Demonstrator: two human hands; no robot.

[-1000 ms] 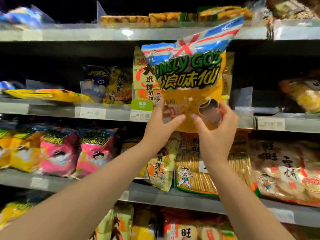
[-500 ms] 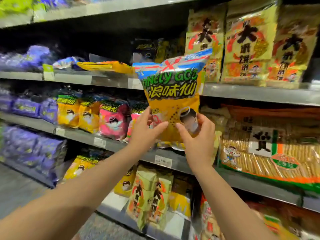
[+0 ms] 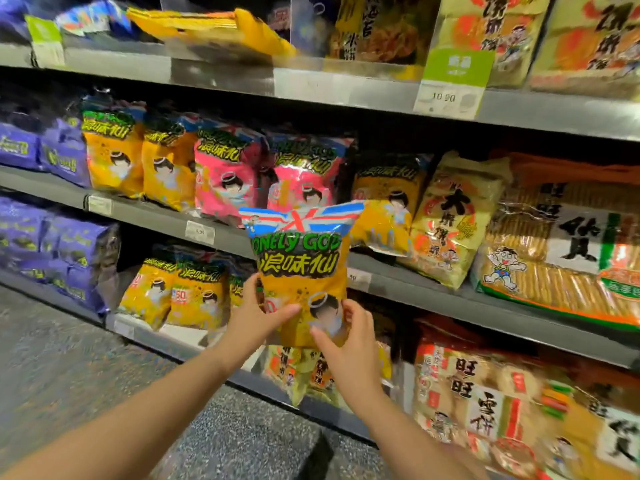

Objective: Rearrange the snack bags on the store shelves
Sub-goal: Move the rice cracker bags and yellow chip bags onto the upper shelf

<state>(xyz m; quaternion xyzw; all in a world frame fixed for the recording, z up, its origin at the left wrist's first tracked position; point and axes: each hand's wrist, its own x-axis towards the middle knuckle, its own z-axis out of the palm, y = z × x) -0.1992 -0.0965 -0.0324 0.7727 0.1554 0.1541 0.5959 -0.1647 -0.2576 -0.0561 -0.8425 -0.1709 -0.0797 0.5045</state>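
Together, two hands, left [image 3: 254,318] and right [image 3: 349,346], grip one yellow snack bag [image 3: 303,268] before two pink bags [image 3: 225,174].

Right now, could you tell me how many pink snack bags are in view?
2, side by side on the middle shelf: left pink bag, right pink bag, just above the yellow bag in the hands. More may be hidden behind.
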